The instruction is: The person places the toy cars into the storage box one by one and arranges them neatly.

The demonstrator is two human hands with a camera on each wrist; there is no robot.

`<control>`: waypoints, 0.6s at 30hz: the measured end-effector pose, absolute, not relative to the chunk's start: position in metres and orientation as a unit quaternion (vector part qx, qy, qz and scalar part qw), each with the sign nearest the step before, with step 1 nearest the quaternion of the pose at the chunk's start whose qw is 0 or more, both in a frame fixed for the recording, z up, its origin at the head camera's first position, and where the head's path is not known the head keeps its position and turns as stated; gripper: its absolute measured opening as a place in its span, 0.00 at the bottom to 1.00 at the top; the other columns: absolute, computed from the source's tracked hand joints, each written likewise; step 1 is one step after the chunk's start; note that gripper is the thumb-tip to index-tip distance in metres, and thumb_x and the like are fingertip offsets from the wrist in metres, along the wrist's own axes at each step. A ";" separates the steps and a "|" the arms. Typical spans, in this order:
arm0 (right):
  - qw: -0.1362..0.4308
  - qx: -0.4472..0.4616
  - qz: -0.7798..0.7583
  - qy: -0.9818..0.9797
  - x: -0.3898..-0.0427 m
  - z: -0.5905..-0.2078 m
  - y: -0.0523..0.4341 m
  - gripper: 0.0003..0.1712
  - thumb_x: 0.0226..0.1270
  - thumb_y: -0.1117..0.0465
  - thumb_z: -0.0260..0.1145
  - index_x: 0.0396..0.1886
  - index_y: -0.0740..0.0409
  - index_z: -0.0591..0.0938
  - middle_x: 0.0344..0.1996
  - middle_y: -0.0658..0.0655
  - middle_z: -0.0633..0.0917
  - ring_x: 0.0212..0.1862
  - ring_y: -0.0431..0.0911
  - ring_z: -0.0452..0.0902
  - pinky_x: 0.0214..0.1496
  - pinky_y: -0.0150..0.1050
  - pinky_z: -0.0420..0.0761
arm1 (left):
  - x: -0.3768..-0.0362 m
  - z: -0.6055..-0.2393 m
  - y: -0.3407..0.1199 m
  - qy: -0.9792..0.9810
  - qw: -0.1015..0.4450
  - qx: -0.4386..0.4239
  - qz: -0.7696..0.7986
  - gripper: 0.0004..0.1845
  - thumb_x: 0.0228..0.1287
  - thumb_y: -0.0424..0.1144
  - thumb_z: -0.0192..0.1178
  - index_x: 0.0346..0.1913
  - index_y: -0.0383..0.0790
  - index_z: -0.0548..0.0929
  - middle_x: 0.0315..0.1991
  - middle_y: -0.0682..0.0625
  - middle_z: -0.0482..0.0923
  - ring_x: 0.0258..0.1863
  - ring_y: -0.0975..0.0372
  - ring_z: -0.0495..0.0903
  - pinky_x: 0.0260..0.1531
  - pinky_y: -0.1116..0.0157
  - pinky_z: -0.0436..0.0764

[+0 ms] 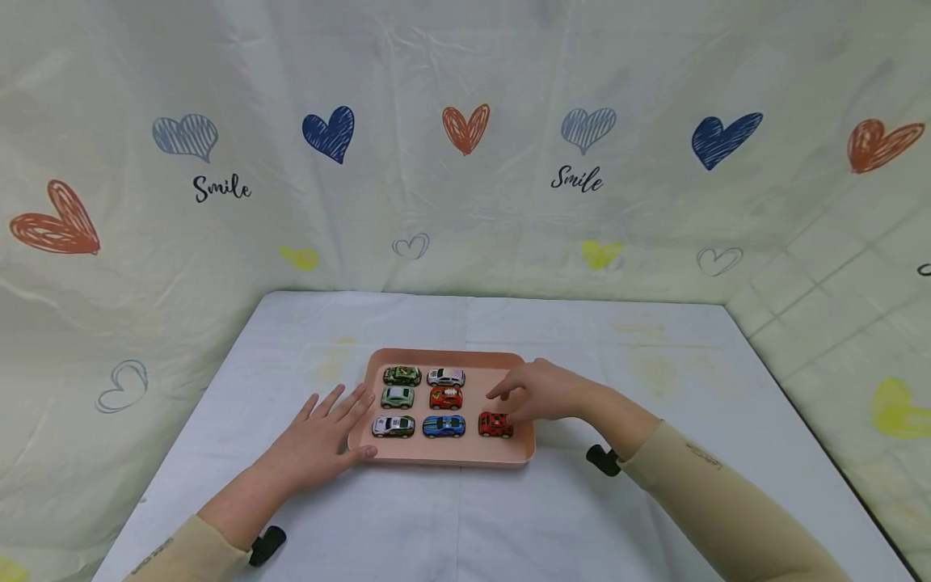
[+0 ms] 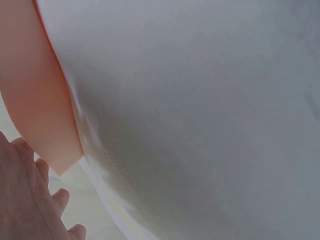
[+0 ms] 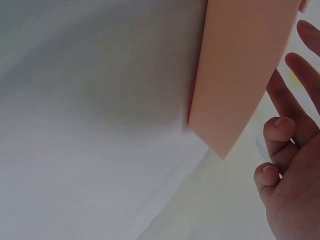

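Several small toy cars sit in rows in a pink tray (image 1: 465,462). My left hand (image 1: 320,436) spreads its fingers over the tray's left rim, the thumb by the near left corner. My right hand (image 1: 549,390) reaches over the right rim, its index finger stretched out above the tray floor. Its thumb overlaps the right end of a red toy car (image 1: 494,425) in the near right corner. Left of that car stand a blue toy car (image 1: 444,426) and a silver one (image 1: 393,427). The right wrist view shows the right hand's fingers (image 3: 279,129) apart, beside the tray wall.
Farther back in the tray are a second red car (image 1: 446,398), a pale green car (image 1: 397,397), a camouflage car (image 1: 402,375) and a white car (image 1: 446,377). A white cloth covers the table (image 1: 407,525). Behind hangs a curtain (image 1: 465,65) printed with hearts.
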State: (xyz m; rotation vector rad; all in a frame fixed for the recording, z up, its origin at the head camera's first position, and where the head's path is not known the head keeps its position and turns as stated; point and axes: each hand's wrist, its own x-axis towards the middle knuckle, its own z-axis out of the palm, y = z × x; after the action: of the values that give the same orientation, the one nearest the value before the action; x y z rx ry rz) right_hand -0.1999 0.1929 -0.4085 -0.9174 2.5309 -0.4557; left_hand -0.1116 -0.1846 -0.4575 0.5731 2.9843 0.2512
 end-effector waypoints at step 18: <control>0.185 -0.278 -0.245 0.910 -0.193 -0.401 0.267 0.22 0.62 0.55 0.74 0.57 0.48 0.85 0.50 0.51 0.85 0.55 0.53 0.77 0.54 0.49 0.78 | -0.114 -0.465 -0.186 0.978 0.041 0.186 0.083 0.47 0.63 0.71 0.53 0.78 0.49 0.59 0.78 0.50 0.53 0.77 0.45 0.49 0.73 0.41 0.46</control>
State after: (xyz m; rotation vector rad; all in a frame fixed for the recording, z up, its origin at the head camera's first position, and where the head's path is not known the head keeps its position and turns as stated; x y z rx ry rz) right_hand -0.1934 0.2672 -0.4010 -0.7841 2.5652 -0.6913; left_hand -0.1143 -0.1861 -0.4645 0.5685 2.9964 0.2556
